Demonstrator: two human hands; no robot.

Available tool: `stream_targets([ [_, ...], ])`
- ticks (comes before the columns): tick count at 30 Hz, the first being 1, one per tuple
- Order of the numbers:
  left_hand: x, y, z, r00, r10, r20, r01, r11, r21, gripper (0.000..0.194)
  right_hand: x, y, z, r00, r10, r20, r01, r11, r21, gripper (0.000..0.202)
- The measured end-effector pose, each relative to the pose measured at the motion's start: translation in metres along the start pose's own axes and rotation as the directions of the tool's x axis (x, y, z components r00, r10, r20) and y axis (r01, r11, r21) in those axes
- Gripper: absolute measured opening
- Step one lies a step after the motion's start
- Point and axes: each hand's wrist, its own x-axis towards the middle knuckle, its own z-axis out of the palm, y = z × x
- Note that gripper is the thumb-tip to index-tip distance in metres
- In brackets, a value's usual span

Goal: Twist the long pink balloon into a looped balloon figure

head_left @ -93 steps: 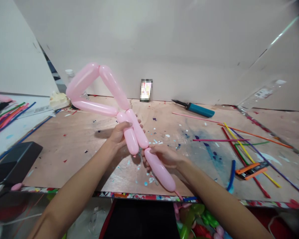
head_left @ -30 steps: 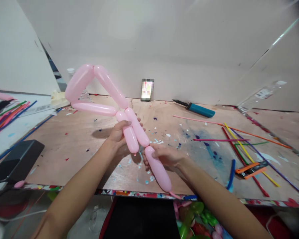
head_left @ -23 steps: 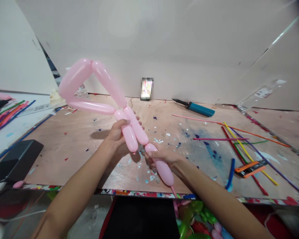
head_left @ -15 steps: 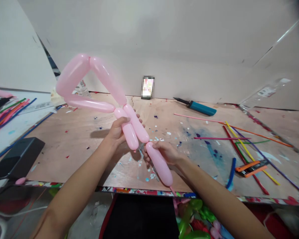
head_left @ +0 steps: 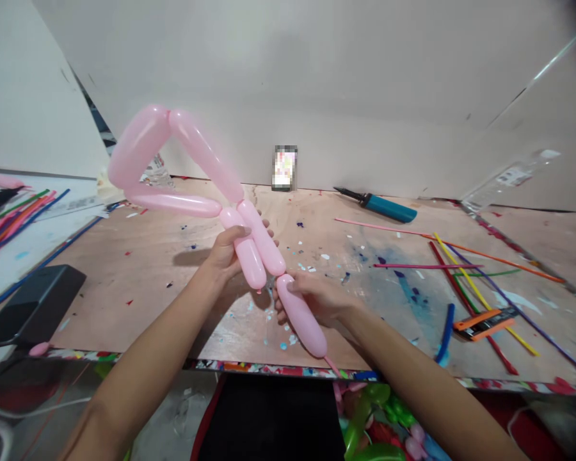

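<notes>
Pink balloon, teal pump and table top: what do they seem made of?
Pink balloon: probably latex rubber, glossy, with bright highlights and pinched twists.
Teal pump: likely hard plastic, smooth, judging by its even colour and moulded-looking body.
Table top: looks like plywood with a slight sheen, from its tan colour and faint grain; laminate is possible.

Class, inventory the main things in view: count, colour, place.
table: 1, light brown, centre
twisted balloon: 1, pink, above table
pump: 1, teal-black, table's back
screen: 1, black-framed, back centre
flat balloons: several, mixed, table's right and far left
tool: 1, orange-black, table's right
scraps: many, mixed, on table
bottle: 1, clear, rear right
box: 1, dark, front left
balloon pile: 1, mixed, below table
left hand: 1, bare, holding twisted balloon
right hand: 1, bare, holding twisted balloon
</notes>
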Motion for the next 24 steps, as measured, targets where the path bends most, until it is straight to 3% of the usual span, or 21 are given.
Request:
stream_targets([
  [4, 0.001, -0.002, -0.002, 1.0, -0.009, -0.009, 0.009, 1.0, 0.003, 0.033, -0.001, 0.001, 0.002, 0.998, -0.025, -0.053, 0.019, 0.994, -0.104, 0.051],
  [6, -0.001, -0.002, -0.001, 1.0, -0.017, -0.015, 0.017, 1.0, -0.003, 0.033, -0.001, 0.003, 0.0, 0.998, -0.003, -0.061, -0.003, 0.995, -0.098, 0.042],
  [11, -0.003, -0.001, 0.002, 1.0, -0.004, 0.028, 0.004, 1.0, -0.025, 0.032, 0.0, 0.002, -0.006, 0.986, 0.144, 0.086, -0.153, 0.983, 0.101, 0.044],
  [14, -0.003, -0.002, 0.001, 1.0, 0.006, 0.02, -0.006, 0.999, -0.045, 0.032, 0.0, -0.001, -0.002, 0.996, 0.053, 0.073, -0.06, 0.993, 0.106, 0.039],
  [18, 0.0, -0.004, -0.003, 0.999, -0.035, -0.007, 0.035, 0.999, -0.023, 0.038, -0.002, 0.0, 0.007, 1.0, 0.019, -0.021, -0.02, 0.998, -0.067, 0.047],
  [24, 0.006, -0.01, -0.006, 0.979, -0.146, 0.143, 0.147, 0.989, 0.0, 0.055, 0.003, -0.009, 0.013, 0.954, -0.192, -0.231, 0.168, 0.978, -0.122, 0.037],
])
